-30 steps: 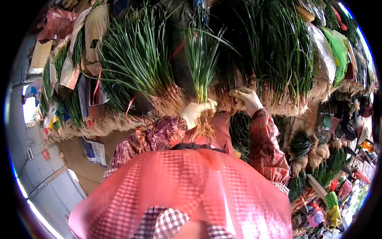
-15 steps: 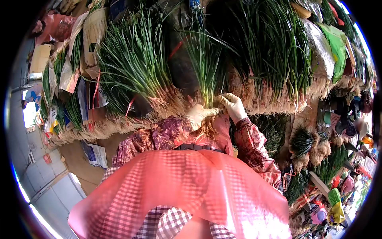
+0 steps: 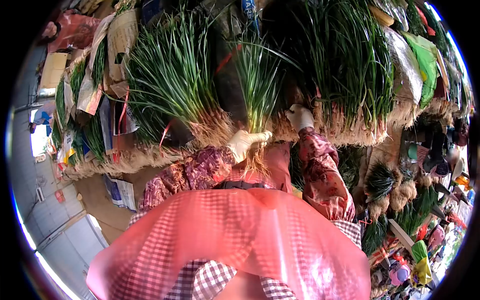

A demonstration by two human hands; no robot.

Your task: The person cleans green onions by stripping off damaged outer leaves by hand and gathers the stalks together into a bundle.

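My left hand [image 3: 246, 143], in a pale glove, is closed round a small bunch of green-leaved plants [image 3: 257, 95] just above its roots, which hang below the fingers. To the right, my right hand [image 3: 300, 118], also gloved, reaches to the roots at the edge of the dark pile. Its fingers are curled, and what they hold, if anything, is hidden. A larger loose bunch [image 3: 175, 80] lies left of the held one, roots toward me. On the right is a thick row of the same plants [image 3: 350, 65].
A red ribbon [image 3: 229, 58] lies between the bunches. Plastic and paper sheets [image 3: 122, 45] cover plants at the left, and a green bag [image 3: 421, 65] lies at the right. Tied bundles [image 3: 380, 182] are at the lower right. A pink apron [image 3: 225, 235] covers my front.
My right hand moved from the pile to the held bunch, then back right to the pile's edge. My left hand kept its hold on the bunch.
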